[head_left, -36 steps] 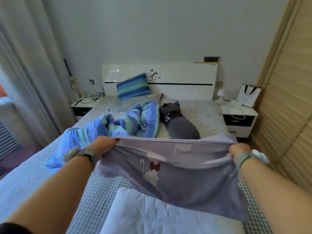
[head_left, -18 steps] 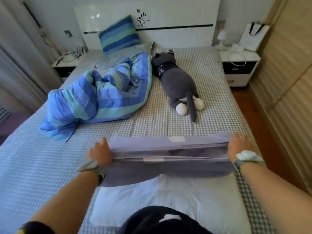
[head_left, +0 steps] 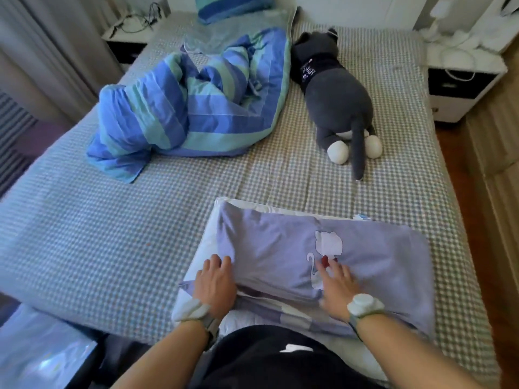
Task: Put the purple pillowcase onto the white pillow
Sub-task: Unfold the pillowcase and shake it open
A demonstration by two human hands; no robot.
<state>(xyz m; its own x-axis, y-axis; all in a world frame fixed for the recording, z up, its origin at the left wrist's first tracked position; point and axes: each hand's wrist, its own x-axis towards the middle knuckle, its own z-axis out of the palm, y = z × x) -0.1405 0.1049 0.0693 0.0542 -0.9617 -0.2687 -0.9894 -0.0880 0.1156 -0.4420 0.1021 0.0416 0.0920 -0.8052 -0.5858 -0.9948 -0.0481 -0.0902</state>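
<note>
Purple pillowcase lies over the white pillow, pillow's left and far edges showing. Bare checked bed lies left of the pillow. Left hand and right hand, fingers straight, press flat on the pillowcase's near part, gripping nothing.

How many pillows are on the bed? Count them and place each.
2. The white pillow lies near the foot under the purple pillowcase; a striped blue pillow stands at the head, partly cut off. Others may be hidden.

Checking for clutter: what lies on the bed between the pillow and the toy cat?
Only bare checked sheet shows between the pillow and the toy cat in the head view.
</note>
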